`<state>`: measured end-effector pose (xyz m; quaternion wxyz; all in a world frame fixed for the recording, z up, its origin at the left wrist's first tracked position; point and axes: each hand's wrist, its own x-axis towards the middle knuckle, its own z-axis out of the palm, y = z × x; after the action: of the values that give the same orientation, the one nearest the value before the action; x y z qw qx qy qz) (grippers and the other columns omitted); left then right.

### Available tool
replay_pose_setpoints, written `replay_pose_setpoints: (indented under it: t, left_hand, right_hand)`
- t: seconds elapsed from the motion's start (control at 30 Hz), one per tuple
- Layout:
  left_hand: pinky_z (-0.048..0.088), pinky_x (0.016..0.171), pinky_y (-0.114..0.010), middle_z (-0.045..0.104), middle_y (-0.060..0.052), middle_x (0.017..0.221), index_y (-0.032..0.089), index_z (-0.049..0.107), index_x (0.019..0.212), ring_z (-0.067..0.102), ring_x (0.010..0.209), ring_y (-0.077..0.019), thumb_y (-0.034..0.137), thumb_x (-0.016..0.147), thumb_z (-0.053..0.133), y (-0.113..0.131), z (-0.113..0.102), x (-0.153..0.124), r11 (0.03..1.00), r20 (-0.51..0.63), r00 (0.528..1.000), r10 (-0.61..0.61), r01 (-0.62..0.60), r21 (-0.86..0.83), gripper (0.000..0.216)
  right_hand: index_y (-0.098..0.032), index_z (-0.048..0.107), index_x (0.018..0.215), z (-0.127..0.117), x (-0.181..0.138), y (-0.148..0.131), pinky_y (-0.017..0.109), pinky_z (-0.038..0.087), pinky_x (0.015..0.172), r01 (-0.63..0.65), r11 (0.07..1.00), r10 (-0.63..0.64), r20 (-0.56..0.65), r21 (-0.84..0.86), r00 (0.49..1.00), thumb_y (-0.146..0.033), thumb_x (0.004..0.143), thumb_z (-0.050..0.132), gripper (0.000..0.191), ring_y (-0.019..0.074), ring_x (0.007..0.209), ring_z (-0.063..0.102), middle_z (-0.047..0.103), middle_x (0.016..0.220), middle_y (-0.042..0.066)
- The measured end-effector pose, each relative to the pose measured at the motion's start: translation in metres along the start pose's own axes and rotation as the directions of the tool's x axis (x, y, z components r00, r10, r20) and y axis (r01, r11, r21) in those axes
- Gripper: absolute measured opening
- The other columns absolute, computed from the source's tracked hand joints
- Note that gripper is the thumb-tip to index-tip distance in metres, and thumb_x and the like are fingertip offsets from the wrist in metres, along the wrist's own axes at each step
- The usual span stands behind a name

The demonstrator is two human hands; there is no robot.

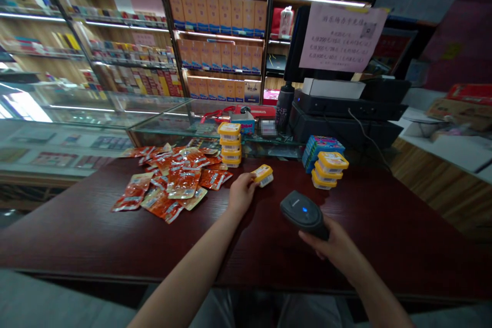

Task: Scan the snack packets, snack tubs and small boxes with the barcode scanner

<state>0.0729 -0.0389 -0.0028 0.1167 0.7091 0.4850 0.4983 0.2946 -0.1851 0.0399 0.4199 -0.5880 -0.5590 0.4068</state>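
In the head view, the left hand (pixel 241 193) has its fingers closed on one yellow-lidded box (pixel 262 174), held just above the table (pixel 96 236) with its barcode label facing the scanner (pixel 303 212), and the right hand (pixel 333 246) has its fingers wrapped round the scanner's grip. The scanning looks partway through. A stack of three boxes (pixel 329 169) stands to the right by a blue carton (pixel 319 146), while a stack of four (pixel 229 144) and a heap of red packets (pixel 172 179) lie to the left.
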Motion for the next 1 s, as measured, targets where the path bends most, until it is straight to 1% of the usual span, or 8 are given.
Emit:
replay_pose_setpoints:
  t: [0.3, 0.4, 0.5, 0.57, 0.63, 0.77, 0.87, 1.0]
  left_hand:
    - [0.052, 0.079, -0.03, 0.068, -0.004, 0.094, 0.019, 0.063, 0.089, 0.065, 0.087, -0.0175, 0.013, 0.076, 0.065, 0.009, -0.001, -0.001, 0.998, -0.002, 1.0, 0.011, -0.01, 0.067, 0.014]
    - [0.053, 0.079, -0.03, 0.068, -0.005, 0.096, 0.02, 0.063, 0.09, 0.065, 0.088, -0.0176, 0.015, 0.076, 0.065, 0.009, 0.0, -0.001, 0.998, -0.008, 1.0, -0.002, 0.002, 0.068, 0.015]
    - [0.053, 0.077, -0.03, 0.067, -0.004, 0.096, 0.02, 0.063, 0.093, 0.065, 0.085, -0.017, 0.016, 0.078, 0.064, 0.006, 0.001, -0.002, 0.998, -0.015, 1.0, -0.002, 0.003, 0.061, 0.016]
    - [0.054, 0.078, -0.03, 0.067, -0.004, 0.095, 0.02, 0.062, 0.093, 0.065, 0.086, -0.0167, 0.016, 0.079, 0.063, 0.004, 0.001, -0.003, 0.999, -0.02, 1.0, 0.017, -0.016, 0.049, 0.015]
    - [0.054, 0.08, -0.03, 0.066, -0.004, 0.097, 0.02, 0.062, 0.095, 0.064, 0.089, -0.0168, 0.014, 0.079, 0.061, 0.003, 0.001, -0.003, 0.999, -0.022, 0.999, 0.042, -0.041, 0.033, 0.017]
    - [0.052, 0.086, -0.031, 0.065, -0.005, 0.104, 0.021, 0.06, 0.101, 0.063, 0.097, -0.0174, 0.009, 0.08, 0.054, 0.001, -0.002, -0.003, 0.997, 0.0, 0.997, 0.073, -0.073, 0.04, 0.024]
    - [0.05, 0.089, -0.032, 0.064, -0.006, 0.107, 0.021, 0.059, 0.102, 0.062, 0.1, -0.0179, 0.006, 0.08, 0.05, -0.001, -0.005, -0.001, 0.995, 0.021, 0.997, 0.071, -0.072, 0.071, 0.028]
    - [0.049, 0.088, -0.032, 0.064, -0.006, 0.11, 0.022, 0.059, 0.102, 0.061, 0.101, -0.0192, 0.004, 0.079, 0.047, -0.001, -0.01, 0.001, 0.985, 0.026, 1.0, -0.012, 0.007, 0.173, 0.031]
  right_hand:
    - [-0.017, 0.062, 0.086, 0.0, -0.007, -0.002, 0.022, 0.034, 0.039, 0.007, 0.999, -0.007, -0.023, -0.033, 1.0, -0.044, 0.069, 0.069, 0.033, 0.009, 0.037, 0.039, 0.043, 0.041, -0.009]
    - [-0.017, 0.065, 0.09, -0.003, -0.007, -0.006, 0.025, 0.042, 0.045, 0.056, 0.992, -0.06, -0.032, -0.111, 0.998, -0.044, 0.07, 0.068, 0.034, 0.0135, 0.045, 0.051, 0.056, 0.048, -0.005]
    - [-0.018, 0.066, 0.096, -0.008, -0.006, -0.009, 0.029, 0.05, 0.062, 0.162, 0.955, -0.173, -0.025, -0.248, 0.985, -0.042, 0.072, 0.066, 0.035, 0.0208, 0.071, 0.066, 0.071, 0.077, 0.004]
    - [-0.019, 0.065, 0.1, -0.013, -0.003, -0.009, 0.03, 0.051, 0.071, 0.213, 0.906, -0.229, -0.001, -0.367, 0.973, -0.04, 0.074, 0.063, 0.034, 0.023, 0.085, 0.067, 0.072, 0.093, 0.007]
    - [-0.021, 0.064, 0.103, -0.019, 0.001, -0.004, 0.031, 0.05, 0.072, 0.206, 0.82, -0.244, -0.002, -0.534, 0.97, -0.036, 0.075, 0.062, 0.032, 0.0239, 0.086, 0.067, 0.073, 0.095, 0.006]
    - [-0.024, 0.061, 0.105, -0.029, 0.01, 0.014, 0.032, 0.047, 0.065, 0.166, 0.551, -0.317, -0.022, -0.818, 0.948, -0.03, 0.076, 0.059, 0.03, 0.0248, 0.08, 0.068, 0.072, 0.095, 0.006]
    - [-0.022, 0.06, 0.108, -0.032, 0.015, 0.03, 0.033, 0.048, 0.065, 0.221, 0.442, -0.424, 0.014, -0.87, 0.906, -0.026, 0.078, 0.053, 0.031, 0.0239, 0.081, 0.068, 0.071, 0.102, 0.006]
    - [-0.021, 0.058, 0.112, -0.032, 0.018, 0.052, 0.033, 0.05, 0.073, 0.275, 0.385, -0.514, 0.043, -0.881, 0.857, -0.024, 0.079, 0.05, 0.034, 0.0242, 0.09, 0.067, 0.069, 0.108, 0.009]
